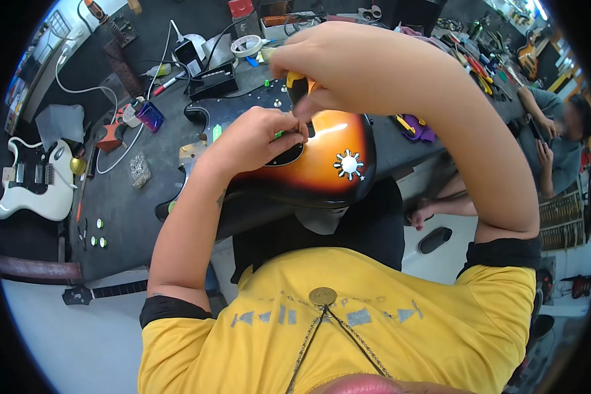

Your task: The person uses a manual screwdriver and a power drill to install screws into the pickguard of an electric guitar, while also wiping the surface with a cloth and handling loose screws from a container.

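A sunburst electric guitar body point(335, 141) with a white sun decal point(349, 164) lies on the dark workbench in front of me. Over its black-edged cavity point(289, 156), my left hand point(262, 134) pinches thumb and forefinger together; what lies between them is too small to make out. Just above and to the right, my right hand point(315, 69) curls around a tool with yellow-orange and black handles point(299, 82). Its working end and my right fingertips are partly hidden and blurred. A dark pickguard point(240, 105) with green-topped parts sits beyond my left hand.
A white guitar body point(36, 177) stands at the far left, near a blue-purple bottle point(148, 115) and a small bag of metal bits point(139, 169). A tape roll point(246, 44) and phone point(189, 58) lie behind. Purple cloth point(421, 129) is on the right; another person point(551, 144) sits beyond.
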Demonstrator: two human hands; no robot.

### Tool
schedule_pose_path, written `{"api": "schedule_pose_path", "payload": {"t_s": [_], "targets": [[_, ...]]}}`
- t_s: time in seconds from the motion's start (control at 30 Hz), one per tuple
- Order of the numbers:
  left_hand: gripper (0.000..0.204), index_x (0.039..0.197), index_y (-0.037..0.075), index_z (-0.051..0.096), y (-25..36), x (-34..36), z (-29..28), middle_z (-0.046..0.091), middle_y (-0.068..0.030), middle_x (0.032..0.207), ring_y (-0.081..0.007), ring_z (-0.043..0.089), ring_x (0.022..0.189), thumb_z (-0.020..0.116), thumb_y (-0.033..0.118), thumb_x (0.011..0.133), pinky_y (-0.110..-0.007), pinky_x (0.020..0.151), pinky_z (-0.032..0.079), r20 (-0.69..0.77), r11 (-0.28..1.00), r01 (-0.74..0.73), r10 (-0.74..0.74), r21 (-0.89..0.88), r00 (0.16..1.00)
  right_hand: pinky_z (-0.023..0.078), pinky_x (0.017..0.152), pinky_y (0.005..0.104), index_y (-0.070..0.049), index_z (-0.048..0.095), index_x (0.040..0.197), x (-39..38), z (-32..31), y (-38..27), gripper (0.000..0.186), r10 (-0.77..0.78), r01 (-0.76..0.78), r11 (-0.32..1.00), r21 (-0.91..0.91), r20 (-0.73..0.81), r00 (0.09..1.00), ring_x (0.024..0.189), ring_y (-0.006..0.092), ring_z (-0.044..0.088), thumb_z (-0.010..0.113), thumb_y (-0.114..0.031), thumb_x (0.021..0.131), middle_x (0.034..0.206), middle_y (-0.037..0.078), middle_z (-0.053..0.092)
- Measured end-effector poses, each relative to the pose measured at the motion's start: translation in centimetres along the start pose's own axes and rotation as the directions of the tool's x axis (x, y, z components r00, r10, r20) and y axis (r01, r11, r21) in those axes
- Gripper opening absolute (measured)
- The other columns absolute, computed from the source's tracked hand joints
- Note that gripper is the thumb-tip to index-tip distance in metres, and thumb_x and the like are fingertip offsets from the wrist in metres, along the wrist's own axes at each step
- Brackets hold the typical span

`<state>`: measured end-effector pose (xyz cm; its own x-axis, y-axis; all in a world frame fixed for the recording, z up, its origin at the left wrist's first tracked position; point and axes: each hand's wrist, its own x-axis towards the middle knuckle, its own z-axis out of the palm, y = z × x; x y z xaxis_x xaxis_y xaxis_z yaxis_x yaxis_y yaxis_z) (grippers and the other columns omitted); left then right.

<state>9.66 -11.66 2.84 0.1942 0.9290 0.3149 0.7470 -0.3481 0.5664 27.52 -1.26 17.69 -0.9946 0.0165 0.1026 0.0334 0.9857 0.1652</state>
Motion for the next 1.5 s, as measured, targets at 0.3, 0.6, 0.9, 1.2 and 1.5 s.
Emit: {"api": "schedule_pose_path", "payload": {"t_s": [0.3, 0.6, 0.9, 1.2, 1.5], "targets": [[0.011, 0.100, 0.003, 0.075, 0.1, -0.1, -0.1, 0.075, -0.0173, 0.094, -0.0374, 0.071, 0.090, 0.074, 0.009, 0.091, -0.044, 0.081, 0.056, 0.017, 0.999, 0.017, -0.018, 0.039, 1.000, 0.060, 0.065, 0.0456, 0.001, 0.074, 0.073, 0.0, -1.7, -0.1, 0.037, -0.053, 0.050, 0.995, -0.087, -0.033, 0.998, 0.071, 0.0398, 0.073, 0.068, -0.031, 0.090, 0.074, 0.023, 0.071], [0.010, 0.103, 0.005, 0.076, -0.2, 0.1, 0.1, 0.075, -0.0142, 0.096, -0.0333, 0.070, 0.094, 0.073, 0.006, 0.093, -0.038, 0.084, 0.054, 0.058, 0.997, 0.059, -0.061, 0.043, 0.996, 0.060, 0.072, 0.0414, 0.002, 0.074, 0.077, 0.6, 0.6, 1.0, 0.015, -0.307, 0.323, 0.945, 0.047, -0.210, 0.928, 0.076, 0.0378, 0.074, 0.074, -0.012, 0.080, 0.076, 0.022, 0.072], [0.011, 0.101, 0.005, 0.074, -0.8, 0.0, 0.3, 0.074, -0.0156, 0.089, -0.0384, 0.070, 0.086, 0.072, 0.012, 0.093, -0.044, 0.077, 0.055, 0.023, 0.999, -0.023, 0.023, 0.025, 0.999, 0.059, 0.073, 0.0423, 0.003, 0.075, 0.080, 0.6, -0.1, 0.1, 0.014, -0.174, 0.174, 0.983, -0.051, -0.011, 0.985, 0.079, 0.0373, 0.074, 0.075, -0.011, 0.080, 0.078, 0.023, 0.072], [0.011, 0.103, 0.006, 0.074, -1.2, -0.3, 0.7, 0.075, -0.0153, 0.093, -0.0379, 0.071, 0.088, 0.072, 0.013, 0.094, -0.044, 0.079, 0.056, 0.023, 0.998, -0.001, 0.000, 0.055, 1.000, 0.059, 0.074, 0.0436, 0.003, 0.076, 0.085, 1.6, -0.6, -1.4, 0.020, 0.012, -0.016, 1.000, 0.019, 0.193, 0.981, 0.080, 0.0382, 0.073, 0.076, -0.016, 0.081, 0.079, 0.022, 0.072], [0.050, 0.144, 0.004, 0.057, 0.3, -8.1, -6.3, 0.070, -0.0108, 0.131, -0.0177, 0.068, 0.114, 0.069, 0.004, 0.095, -0.036, 0.098, 0.054, -0.355, 0.936, 0.252, -0.329, -0.247, 0.875, 0.048, 0.058, 0.0282, 0.002, 0.074, 0.102, -3.9, 1.8, 1.0, 0.029, 0.375, -0.263, 0.903, 0.339, -0.326, 0.868, 0.064, 0.0146, 0.062, 0.069, -0.026, 0.099, 0.073, 0.011, 0.064]]}}
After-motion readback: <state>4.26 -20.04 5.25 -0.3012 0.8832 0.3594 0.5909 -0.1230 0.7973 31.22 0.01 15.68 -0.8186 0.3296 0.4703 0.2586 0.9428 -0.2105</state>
